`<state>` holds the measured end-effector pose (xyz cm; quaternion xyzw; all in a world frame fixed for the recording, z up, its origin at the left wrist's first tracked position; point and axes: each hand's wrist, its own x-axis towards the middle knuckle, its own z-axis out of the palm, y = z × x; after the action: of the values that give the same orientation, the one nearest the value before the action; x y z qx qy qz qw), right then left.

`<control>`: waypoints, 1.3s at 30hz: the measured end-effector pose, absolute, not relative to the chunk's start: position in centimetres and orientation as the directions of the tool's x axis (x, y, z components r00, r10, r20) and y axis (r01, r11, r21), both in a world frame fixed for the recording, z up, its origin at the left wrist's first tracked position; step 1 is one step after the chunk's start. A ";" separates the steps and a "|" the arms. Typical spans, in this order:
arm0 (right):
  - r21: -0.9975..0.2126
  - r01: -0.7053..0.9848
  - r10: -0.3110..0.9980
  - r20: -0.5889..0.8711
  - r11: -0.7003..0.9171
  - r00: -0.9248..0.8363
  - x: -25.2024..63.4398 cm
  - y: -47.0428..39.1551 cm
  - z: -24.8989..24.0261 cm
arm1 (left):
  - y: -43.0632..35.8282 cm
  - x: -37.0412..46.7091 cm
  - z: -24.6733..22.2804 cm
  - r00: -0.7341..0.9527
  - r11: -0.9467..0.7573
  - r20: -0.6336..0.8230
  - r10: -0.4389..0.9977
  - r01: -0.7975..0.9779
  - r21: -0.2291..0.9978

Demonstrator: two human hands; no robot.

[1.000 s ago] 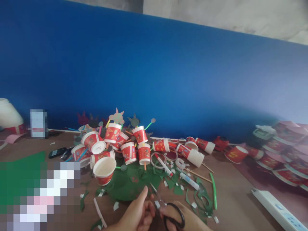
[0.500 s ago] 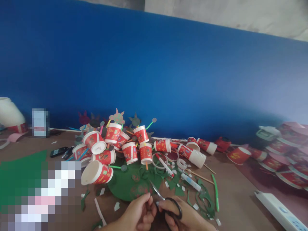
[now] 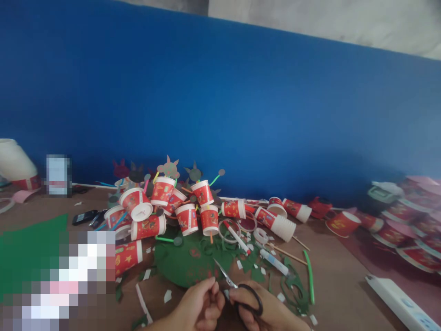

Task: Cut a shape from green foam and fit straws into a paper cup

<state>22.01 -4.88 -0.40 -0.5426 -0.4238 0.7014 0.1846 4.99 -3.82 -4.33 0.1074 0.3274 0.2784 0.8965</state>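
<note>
My right hand (image 3: 270, 305) grips a pair of scissors (image 3: 227, 278), its fingers in the black handles and the metal blades pointing up and left. Just left of it, my left hand (image 3: 201, 305) is closed, thumb pressed towards curled fingers; what it pinches, if anything, is too small to make out. A small white scrap (image 3: 226, 293) shows between the hands. Beyond the blade tips lies green paper (image 3: 172, 262) with reddish marks. Red paper cups (image 3: 186, 219), several with paper animal heads and pipe-cleaner arms, are piled behind it.
On the right are a red-capped marker (image 3: 237, 236), a glue tube (image 3: 274, 262), a green pipe cleaner (image 3: 309, 278), tape rolls (image 3: 261, 236) and nested cups (image 3: 284, 228). A white power strip (image 3: 399, 301) lies far right. One cup (image 3: 129, 257) rests at left beside a blurred-out patch.
The front-left cup has rolled or shifted left and turned, now partly behind the blurred patch. Both hands and the scissors stay almost in place.
</note>
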 end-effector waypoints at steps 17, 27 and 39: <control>-0.749 0.360 0.565 -0.658 -0.556 -0.498 25.2 -0.2 0.6 | -4.0 5.0 -2.7 0.555 0.791 -0.571 0.606 -0.495 0.359; -0.726 0.418 0.453 -0.676 -0.546 -0.581 25.4 2.4 1.0 | -3.9 4.8 -3.0 0.571 0.791 -0.547 0.612 -0.470 0.393; -0.748 0.527 0.291 -0.650 -0.403 -0.702 26.4 5.5 1.5 | -4.1 5.0 -2.7 0.569 0.785 -0.542 0.619 -0.467 0.407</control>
<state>26.39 5.51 1.50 -0.3781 -0.5408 0.7472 -0.0789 4.98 -4.12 -2.74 0.1097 0.3469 0.3088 0.8788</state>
